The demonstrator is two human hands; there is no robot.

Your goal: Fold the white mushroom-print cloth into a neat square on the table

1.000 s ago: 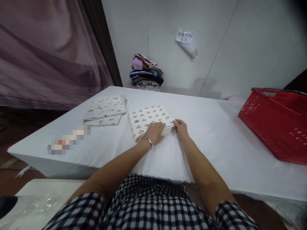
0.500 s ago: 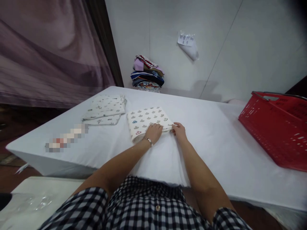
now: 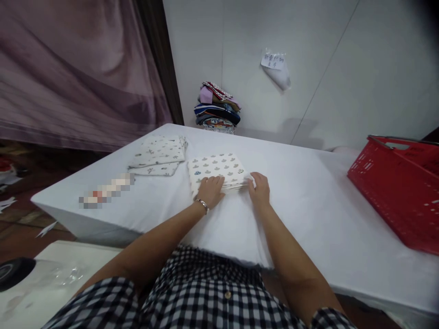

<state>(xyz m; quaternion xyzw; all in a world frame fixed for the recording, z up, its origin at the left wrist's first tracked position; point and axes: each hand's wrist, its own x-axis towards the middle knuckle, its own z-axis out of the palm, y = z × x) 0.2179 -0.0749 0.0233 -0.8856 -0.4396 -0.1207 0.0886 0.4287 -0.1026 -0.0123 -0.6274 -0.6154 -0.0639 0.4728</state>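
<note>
- White, printed cloth (image 3: 219, 165) lay folded on the worktop (image 3: 308, 219), between its front and back edges; a second folded cloth (image 3: 157, 153) lay nearer the back left corner.
- The left hand (image 3: 211, 192) was not clenched; its fingers rested spread over the near fold.
- The right hand (image 3: 259, 188) appeared to pinch the cloth's near right corner.
- The cloth was probably light, soft and not fragile, but its layers could slide, so the stacked near edge seemed the best hold.
</note>
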